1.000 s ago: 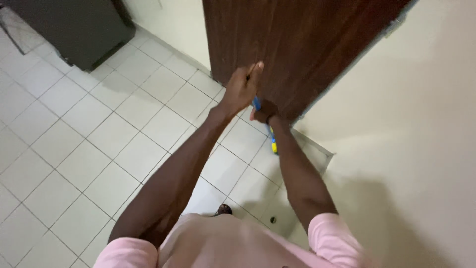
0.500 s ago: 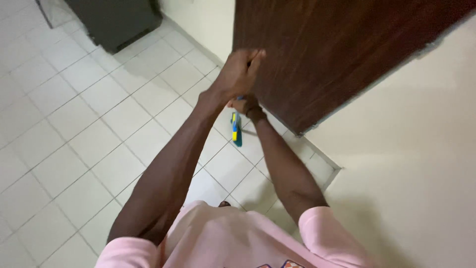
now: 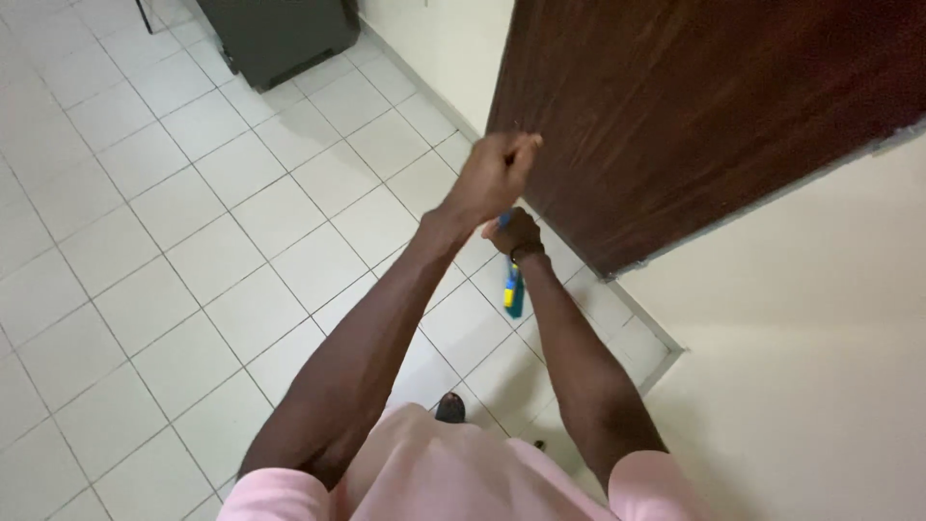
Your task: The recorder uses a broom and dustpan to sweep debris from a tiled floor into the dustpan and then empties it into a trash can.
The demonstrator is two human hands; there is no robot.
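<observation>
Left hand [image 3: 494, 174] clenched at the edge of the dark wood-grain door [image 3: 694, 106]; right hand [image 3: 516, 233] grasping a slim blue-and-yellow tool [image 3: 512, 292] (hanging above glossy white floor tiles [image 3: 193, 241]).

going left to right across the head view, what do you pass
dark cabinet → left hand → right hand with the blue and yellow tool → brown door → cream wall
</observation>
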